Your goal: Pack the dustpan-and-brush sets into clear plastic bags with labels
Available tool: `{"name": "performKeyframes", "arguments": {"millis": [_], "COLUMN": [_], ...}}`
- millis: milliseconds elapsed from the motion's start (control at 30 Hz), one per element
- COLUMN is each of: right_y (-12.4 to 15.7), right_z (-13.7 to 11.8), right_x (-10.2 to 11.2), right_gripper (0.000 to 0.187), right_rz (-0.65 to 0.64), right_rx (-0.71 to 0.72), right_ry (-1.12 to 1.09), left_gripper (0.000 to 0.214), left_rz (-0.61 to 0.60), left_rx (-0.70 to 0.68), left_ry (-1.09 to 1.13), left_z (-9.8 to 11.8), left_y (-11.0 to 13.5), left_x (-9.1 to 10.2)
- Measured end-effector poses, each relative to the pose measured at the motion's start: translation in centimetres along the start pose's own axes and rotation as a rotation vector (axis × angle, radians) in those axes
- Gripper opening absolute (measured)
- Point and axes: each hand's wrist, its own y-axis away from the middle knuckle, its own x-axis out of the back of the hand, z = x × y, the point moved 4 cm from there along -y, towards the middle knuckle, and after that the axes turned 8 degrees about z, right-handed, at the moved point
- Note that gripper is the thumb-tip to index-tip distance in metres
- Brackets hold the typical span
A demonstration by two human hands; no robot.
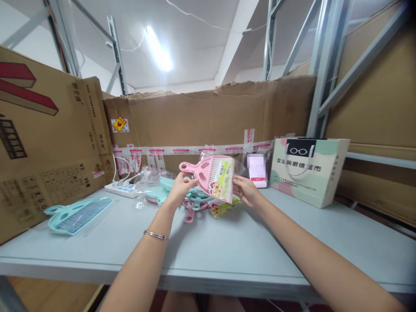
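A pink dustpan and brush set [204, 172] with a printed card on its bristle side is held up above the table. My left hand [183, 187] is closed on its handle end. At the opposite edge, the fingers of my right hand [247, 190] pinch the set beside the card. Behind and below it lies a pile of teal dustpan sets [157, 190] with clear plastic wrap, and a pink handle [189, 215] sticks out toward me. A yellow-green card [224, 209] shows under the held set. Off to the left, a teal dustpan with brush [79, 215] lies on the table.
A grey table [227, 249] spans the view. At the back stand a power strip [121, 189] with plugged cables, a phone [258, 170] and a paper gift bag [308, 173]. Large cardboard boxes [195, 117] wall the back and left; metal shelf posts rise behind.
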Motion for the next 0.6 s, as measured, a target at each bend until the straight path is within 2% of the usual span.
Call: {"name": "performKeyframes", "arguments": {"millis": [67,100,233,300,367,433,500,533,600], "right_y": [-0.2,-0.3,-1.0,-1.2,-1.1,-0.4,0.8,1.3,2.0], "right_z": [-0.1,-0.1,0.0,-0.4,-1.4,-2.7,-3.7,-3.9,-4.3], "right_x": [0.2,0.4,1.5,2.1,2.5,2.4,2.0,1.9,1.7], "right_gripper": [0.013,0.011,0.009,0.008,0.011,0.019,0.024,0.025,0.027], "right_rz": [0.001,0.006,0.067,0.115,0.168,0.241,0.305,0.335,0.371], "right_rx": [0.011,0.015,0.037,0.11,0.313,0.628,0.91,1.006,1.099], "right_ry": [0.065,0.101,0.24,0.307,0.446,0.684,0.923,1.014,1.101], "left_gripper": [0.046,0.046,0.041,0.037,0.035,0.033,0.04,0.048,0.065], "left_rz": [0.071,0.15,0.604,0.852,0.941,0.958,0.967,0.98,1.025], "left_rx": [-0.034,-0.056,-0.123,-0.11,-0.091,-0.067,-0.032,-0.006,0.024], "left_ry": [-0.021,-0.022,-0.103,-0.222,-0.274,-0.315,-0.356,-0.38,-0.465], "left_z": [-0.1,-0.2,-0.7,-1.2,-1.9,-2.6,-2.9,-2.9,-2.4], "left_y": [-0.7,-1.2,-3.5,-4.1,-4.5,-4.7,-4.4,-4.1,-3.3], "left_x": [0.9,1.8,6.9,9.8,11.7,12.6,12.6,12.4,11.5]}}
